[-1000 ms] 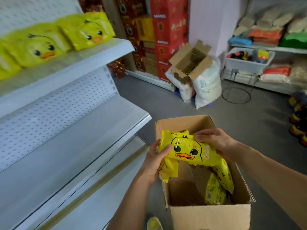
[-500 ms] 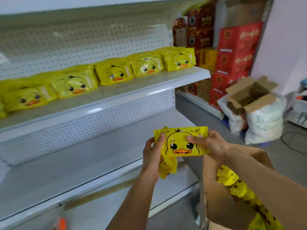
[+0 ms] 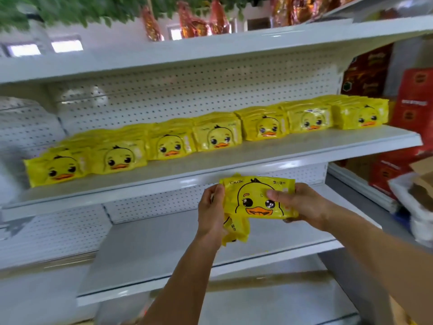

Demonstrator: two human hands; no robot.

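Seven rows of yellow duck packs stand along the middle shelf, from its left end to its right end. How many packs sit behind each front one cannot be told. Two hands, the left hand and the right hand, hold two more packs: the front pack and the lower pack hanging beneath it. Four shelf boards show, one above another. The red cartons past the shelf's right end are too blurred to count.
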